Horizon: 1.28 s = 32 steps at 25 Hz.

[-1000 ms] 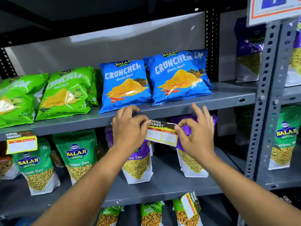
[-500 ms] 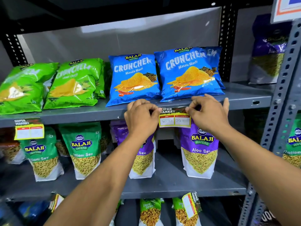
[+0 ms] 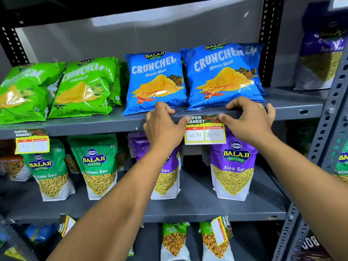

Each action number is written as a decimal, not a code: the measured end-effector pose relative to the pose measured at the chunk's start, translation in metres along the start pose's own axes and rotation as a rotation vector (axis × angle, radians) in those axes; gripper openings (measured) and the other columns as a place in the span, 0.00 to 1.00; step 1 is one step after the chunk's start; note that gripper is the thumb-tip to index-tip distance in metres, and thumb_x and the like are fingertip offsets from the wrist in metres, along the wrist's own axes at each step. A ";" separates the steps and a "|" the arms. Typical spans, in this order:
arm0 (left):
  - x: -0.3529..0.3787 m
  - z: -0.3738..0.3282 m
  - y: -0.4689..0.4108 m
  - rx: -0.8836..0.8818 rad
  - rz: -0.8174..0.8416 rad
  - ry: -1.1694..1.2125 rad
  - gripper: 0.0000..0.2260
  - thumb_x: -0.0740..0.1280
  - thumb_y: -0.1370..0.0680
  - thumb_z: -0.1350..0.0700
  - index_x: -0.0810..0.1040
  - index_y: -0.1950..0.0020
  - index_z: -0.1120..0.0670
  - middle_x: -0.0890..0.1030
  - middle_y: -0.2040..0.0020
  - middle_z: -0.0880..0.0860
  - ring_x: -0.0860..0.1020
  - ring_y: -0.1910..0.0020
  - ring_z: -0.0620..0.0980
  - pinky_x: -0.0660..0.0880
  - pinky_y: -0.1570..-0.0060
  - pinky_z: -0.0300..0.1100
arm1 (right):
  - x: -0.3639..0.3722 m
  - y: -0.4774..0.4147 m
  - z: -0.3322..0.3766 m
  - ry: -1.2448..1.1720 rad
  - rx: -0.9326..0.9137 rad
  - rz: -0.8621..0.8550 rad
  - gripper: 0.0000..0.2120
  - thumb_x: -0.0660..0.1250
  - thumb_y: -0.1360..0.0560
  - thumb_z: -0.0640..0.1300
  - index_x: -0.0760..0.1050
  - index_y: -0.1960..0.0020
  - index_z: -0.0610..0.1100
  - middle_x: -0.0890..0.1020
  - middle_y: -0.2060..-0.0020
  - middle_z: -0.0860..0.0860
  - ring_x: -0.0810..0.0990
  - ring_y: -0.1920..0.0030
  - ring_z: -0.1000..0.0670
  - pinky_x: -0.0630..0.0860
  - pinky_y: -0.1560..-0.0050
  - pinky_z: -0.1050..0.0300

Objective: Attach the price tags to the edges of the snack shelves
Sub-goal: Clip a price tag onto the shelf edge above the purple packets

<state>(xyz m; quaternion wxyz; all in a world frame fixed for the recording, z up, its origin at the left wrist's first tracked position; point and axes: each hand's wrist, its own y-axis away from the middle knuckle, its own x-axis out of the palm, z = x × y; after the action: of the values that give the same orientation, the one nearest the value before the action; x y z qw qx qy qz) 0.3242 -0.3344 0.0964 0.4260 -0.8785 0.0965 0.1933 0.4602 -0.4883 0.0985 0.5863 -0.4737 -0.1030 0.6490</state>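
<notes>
A yellow and white price tag (image 3: 205,131) reading 40 Rs and 20 Rs lies flat against the front edge of the grey upper shelf (image 3: 94,125), below the blue Crunchem bags (image 3: 222,76). My left hand (image 3: 163,127) presses the tag's upper left corner with its thumb, fingers curled over the shelf lip. My right hand (image 3: 248,121) pins the tag's upper right corner the same way, fingers on the shelf top.
Another price tag (image 3: 32,141) hangs on the same edge at the left, below green chip bags (image 3: 82,87). Two more tags (image 3: 221,229) hang on the shelf below. Sev pouches (image 3: 233,166) fill the middle shelf. A perforated steel upright (image 3: 327,129) stands at the right.
Both hands brought the tag up from below the shelf to its front edge and levelled it. My fingers now curl over the shelf lip and press the tag's top corners.
</notes>
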 end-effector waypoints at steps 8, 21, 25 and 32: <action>0.001 -0.003 0.002 -0.023 -0.018 0.064 0.18 0.73 0.31 0.44 0.67 0.56 0.52 0.80 0.51 0.50 0.74 0.47 0.56 0.70 0.52 0.50 | -0.006 -0.001 0.001 -0.072 0.014 -0.054 0.19 0.73 0.36 0.62 0.73 0.53 0.52 0.82 0.54 0.57 0.75 0.52 0.56 0.56 0.30 0.42; 0.104 0.100 0.212 0.432 0.642 -0.286 0.19 0.67 0.28 0.65 0.76 0.38 0.58 0.78 0.41 0.59 0.75 0.47 0.63 0.75 0.49 0.54 | 0.104 0.279 -0.180 -0.365 0.662 0.195 0.09 0.67 0.27 0.34 0.76 0.47 0.35 0.80 0.51 0.38 0.78 0.49 0.38 0.75 0.48 0.45; 0.149 0.101 0.237 0.487 0.862 -0.455 0.24 0.65 0.28 0.62 0.69 0.32 0.54 0.75 0.41 0.55 0.72 0.46 0.61 0.72 0.53 0.52 | 0.141 0.300 -0.192 -0.503 0.933 0.307 0.16 0.64 0.26 0.30 0.73 0.38 0.34 0.79 0.43 0.41 0.76 0.42 0.43 0.72 0.42 0.51; 0.170 0.106 0.257 0.474 0.795 -0.481 0.23 0.73 0.35 0.63 0.78 0.40 0.52 0.80 0.52 0.56 0.78 0.59 0.59 0.75 0.64 0.48 | 0.166 0.314 -0.205 -0.732 1.154 0.221 0.11 0.67 0.26 0.34 0.76 0.43 0.35 0.81 0.52 0.44 0.78 0.55 0.48 0.72 0.52 0.53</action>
<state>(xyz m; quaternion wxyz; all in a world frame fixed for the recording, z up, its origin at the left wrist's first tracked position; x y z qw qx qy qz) 0.3654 -0.4110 -0.2182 0.5171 -0.5841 0.3634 0.5093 0.4254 -0.5244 -0.3087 0.6025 0.1557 0.1167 0.7740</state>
